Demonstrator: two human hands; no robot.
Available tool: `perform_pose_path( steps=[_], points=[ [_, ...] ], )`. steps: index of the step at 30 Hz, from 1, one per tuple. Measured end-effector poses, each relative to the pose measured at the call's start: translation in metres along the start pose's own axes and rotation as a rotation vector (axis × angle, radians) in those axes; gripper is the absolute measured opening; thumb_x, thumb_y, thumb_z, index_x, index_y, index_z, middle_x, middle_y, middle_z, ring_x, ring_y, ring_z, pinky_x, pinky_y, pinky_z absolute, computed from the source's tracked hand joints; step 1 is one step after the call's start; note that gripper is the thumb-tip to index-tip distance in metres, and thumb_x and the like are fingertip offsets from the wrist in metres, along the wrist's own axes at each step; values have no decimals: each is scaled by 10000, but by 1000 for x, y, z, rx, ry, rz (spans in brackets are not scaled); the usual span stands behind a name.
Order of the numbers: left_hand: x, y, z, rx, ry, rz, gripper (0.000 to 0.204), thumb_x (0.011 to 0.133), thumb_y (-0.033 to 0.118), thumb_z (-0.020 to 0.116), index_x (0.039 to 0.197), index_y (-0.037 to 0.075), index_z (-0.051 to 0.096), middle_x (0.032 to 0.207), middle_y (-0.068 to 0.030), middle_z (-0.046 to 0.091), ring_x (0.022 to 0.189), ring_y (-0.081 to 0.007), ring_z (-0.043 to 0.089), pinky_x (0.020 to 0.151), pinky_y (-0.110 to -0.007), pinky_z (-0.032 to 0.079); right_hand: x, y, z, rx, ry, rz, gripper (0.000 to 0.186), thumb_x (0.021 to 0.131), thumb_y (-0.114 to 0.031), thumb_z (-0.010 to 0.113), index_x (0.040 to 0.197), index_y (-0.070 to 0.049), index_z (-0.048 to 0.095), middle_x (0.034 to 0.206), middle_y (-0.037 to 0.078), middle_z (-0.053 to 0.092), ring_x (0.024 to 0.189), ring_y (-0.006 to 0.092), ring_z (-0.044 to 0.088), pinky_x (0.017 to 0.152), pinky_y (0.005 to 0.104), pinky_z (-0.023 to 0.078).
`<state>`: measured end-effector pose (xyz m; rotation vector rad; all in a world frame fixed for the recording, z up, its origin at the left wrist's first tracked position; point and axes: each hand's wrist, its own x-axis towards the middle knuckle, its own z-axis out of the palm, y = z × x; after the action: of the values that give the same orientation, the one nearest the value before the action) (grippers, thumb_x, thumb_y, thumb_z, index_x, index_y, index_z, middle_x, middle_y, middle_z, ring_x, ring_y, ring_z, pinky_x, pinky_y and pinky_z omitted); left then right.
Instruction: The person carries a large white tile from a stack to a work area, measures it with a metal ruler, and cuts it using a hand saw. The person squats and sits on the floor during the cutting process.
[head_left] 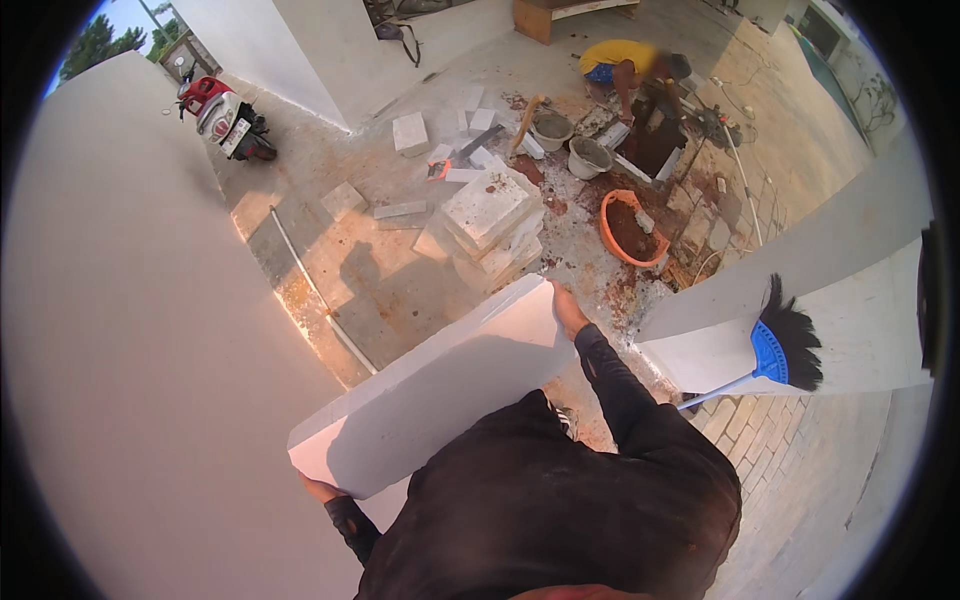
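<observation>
White block between hands, grip partly unclear

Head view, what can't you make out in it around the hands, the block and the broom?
In the head view:
Left hand: most fingers hidden by the white block.
Right hand: partly behind the block's right end, so how the fingers lie is unclear.
Block's lower edge: partly covered by the wearer's black top.
Blue broom: handle's far end hidden behind the wearer's arm and shoulder.
</observation>
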<state>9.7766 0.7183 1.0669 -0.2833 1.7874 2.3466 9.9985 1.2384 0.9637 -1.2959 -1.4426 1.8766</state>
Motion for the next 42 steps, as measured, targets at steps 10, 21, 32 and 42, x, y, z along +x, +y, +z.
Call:
perform_pose_path(
  steps=[10, 21, 32, 42],
  points=[
    [247, 30, 79, 129, -47, 54, 474, 889, 304, 598, 1238, 2, 491, 1154, -164, 593, 940, -281, 632, 786, -422, 548, 94, -97, 142, 18, 61, 151, 536, 981, -430, 324, 1355, -75, 470, 1213, 133, 591, 1090, 233, 560, 969, 324, 402],
    [516, 87, 164, 341, -40, 146, 450, 924, 306, 525, 1267, 17, 482, 1233, -136, 558, 1014, -271, 605, 831, -409, 523, 346, -160, 337, -75, -112, 24, 505, 966, -460, 371, 1283, -104, 539, 1116, 102, 618, 1011, 197, 586, 919, 311, 430],
    [787, 104, 285, 140, -108, -22, 512, 955, 400, 398, 1303, 30, 463, 1261, -150, 548, 1103, -323, 571, 893, -449, 497, 469, -274, 491, 132, 44, 158, 533, 976, -442, 325, 1352, -89, 463, 1232, 112, 566, 1104, 218, 545, 973, 342, 400],
    [1017, 134, 411, 121, -367, -172, 504, 960, 377, 385, 1293, 9, 472, 1223, -158, 568, 1083, -317, 583, 875, -445, 505, 507, -364, 580, 205, 275, 173, 662, 941, -549, 368, 1370, -52, 446, 1313, 126, 527, 1168, 226, 519, 1030, 321, 345]
  ],
)
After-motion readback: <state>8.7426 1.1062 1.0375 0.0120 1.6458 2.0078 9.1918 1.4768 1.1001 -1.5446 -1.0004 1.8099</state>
